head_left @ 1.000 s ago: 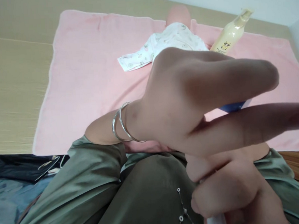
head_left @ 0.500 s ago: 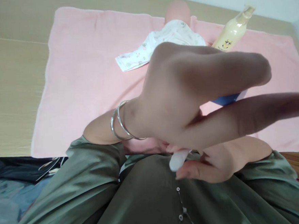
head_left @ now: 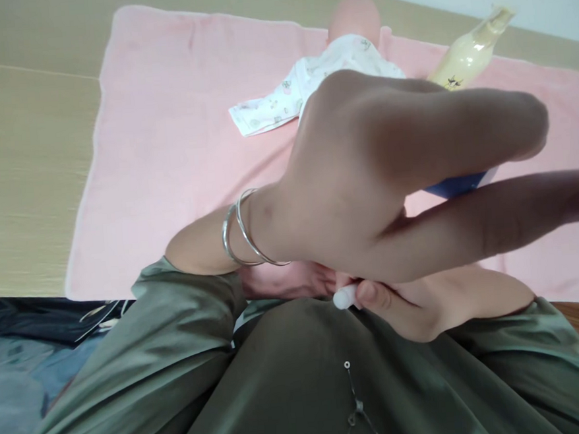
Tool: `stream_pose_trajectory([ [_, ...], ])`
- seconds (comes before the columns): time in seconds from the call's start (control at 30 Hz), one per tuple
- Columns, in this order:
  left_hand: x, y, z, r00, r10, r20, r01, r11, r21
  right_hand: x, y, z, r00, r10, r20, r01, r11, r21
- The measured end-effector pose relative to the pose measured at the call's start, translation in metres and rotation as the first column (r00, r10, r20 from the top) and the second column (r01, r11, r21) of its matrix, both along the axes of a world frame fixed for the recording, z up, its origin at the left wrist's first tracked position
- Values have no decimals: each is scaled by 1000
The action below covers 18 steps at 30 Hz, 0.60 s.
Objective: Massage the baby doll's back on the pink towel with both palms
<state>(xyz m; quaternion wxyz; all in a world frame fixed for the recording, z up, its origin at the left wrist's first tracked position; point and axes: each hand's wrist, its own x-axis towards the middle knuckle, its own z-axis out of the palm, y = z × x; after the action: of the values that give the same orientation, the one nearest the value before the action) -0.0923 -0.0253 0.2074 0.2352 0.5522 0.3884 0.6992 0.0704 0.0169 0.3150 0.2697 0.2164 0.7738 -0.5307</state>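
My left hand [head_left: 346, 173], with two silver bangles [head_left: 243, 230] at the wrist, stretches large across the middle of the view. Two of its fingers are extended and apart, with nothing visible between them; its other fingers are hidden. Beneath it, my right hand [head_left: 400, 308] pinches a small white round-ended piece [head_left: 345, 297], whose kind I cannot make out. A doll [head_left: 355, 15] in a white printed top [head_left: 275, 109] lies on a pink towel [head_left: 164, 120], mostly covered by my left hand. Close to my lap shows a pink, skin-like part [head_left: 284, 280].
A pale yellow pump bottle [head_left: 471, 52] lies at the far right of the towel. Something blue [head_left: 456, 184] shows between my left fingers. The light wood surface [head_left: 29, 182] extends left, with dark and blue cloth [head_left: 27, 374] below its front edge.
My right thumb has moved up and presses over the white piece, so less of it shows. The scene has shifted slightly right in view. My left hand keeps its pose.
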Motion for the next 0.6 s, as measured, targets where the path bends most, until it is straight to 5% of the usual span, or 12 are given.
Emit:
stream_pose_trajectory([
  [0.2, 11, -2, -2, 999, 39, 32, -38, 999, -27, 13, 0, -1, 995, -27, 94, 21, 998, 67],
  [0.37, 9, 3, -3, 1000, 9, 24, -8, 1000, -24, 14, 2, -5, 995, -1, -97, 1, 1000, -3],
  [0.6, -6, 14, -12, 992, -116, -39, 122, 977, 177, 6, 5, -3, 1000, -14, 8, 14, 1000, -27],
])
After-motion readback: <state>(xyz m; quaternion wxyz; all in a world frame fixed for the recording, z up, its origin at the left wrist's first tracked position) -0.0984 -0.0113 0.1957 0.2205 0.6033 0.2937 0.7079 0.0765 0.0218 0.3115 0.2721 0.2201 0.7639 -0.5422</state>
